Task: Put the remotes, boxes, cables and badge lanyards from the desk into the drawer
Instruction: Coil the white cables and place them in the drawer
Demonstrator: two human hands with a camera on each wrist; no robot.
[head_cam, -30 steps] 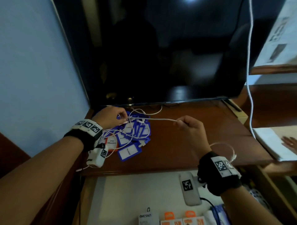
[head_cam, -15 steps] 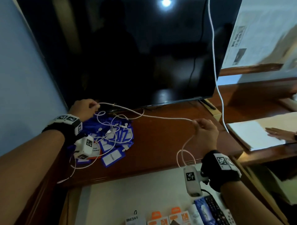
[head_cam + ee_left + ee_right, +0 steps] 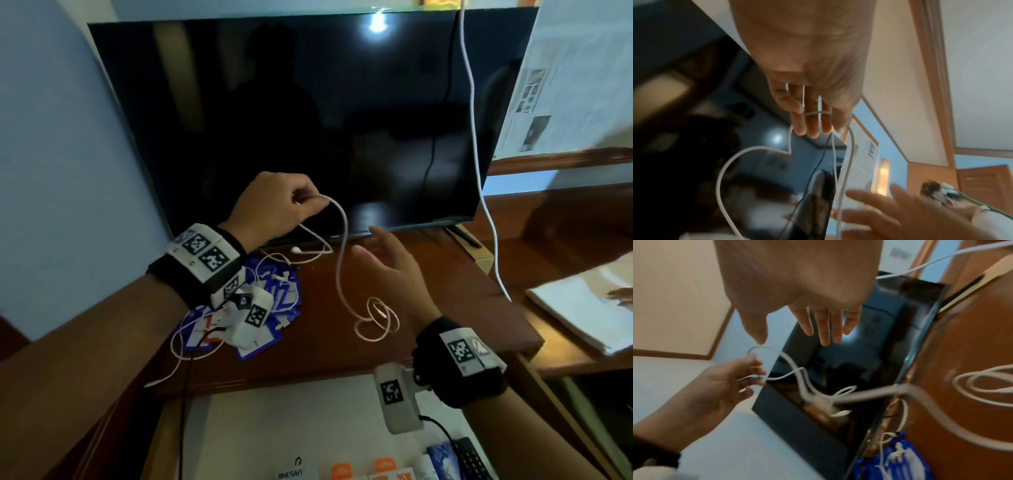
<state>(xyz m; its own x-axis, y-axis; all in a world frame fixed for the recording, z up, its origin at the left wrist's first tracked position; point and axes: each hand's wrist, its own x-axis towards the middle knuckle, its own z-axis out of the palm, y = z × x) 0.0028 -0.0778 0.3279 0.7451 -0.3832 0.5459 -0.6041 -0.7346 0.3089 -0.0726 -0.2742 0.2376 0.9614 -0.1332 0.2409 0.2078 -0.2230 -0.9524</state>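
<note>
My left hand [image 3: 274, 205] is raised in front of the TV and grips a white cable [image 3: 340, 260]; the cable [image 3: 849, 162] hangs from its fingers [image 3: 809, 125] and ends in a loose coil on the desk [image 3: 445, 308]. My right hand [image 3: 387, 260] hovers open just right of the hanging cable [image 3: 791, 368], fingers [image 3: 826, 327] straight, holding nothing. A pile of blue badge lanyards [image 3: 281, 294] with thin white cords lies on the desk under my left wrist. The open drawer [image 3: 291, 428] below holds boxes [image 3: 373, 472] and a black remote [image 3: 469, 459].
A large black TV [image 3: 342, 120] stands at the back of the desk. A white cord [image 3: 479, 171] hangs down past its right edge. At the right, another person's hand [image 3: 620, 294] rests on white papers [image 3: 582, 311] on a lower shelf.
My left hand has lifted the cable up off the lanyard pile. My right hand has let go of the cable's other end, which has dropped in a coil on the desk.
</note>
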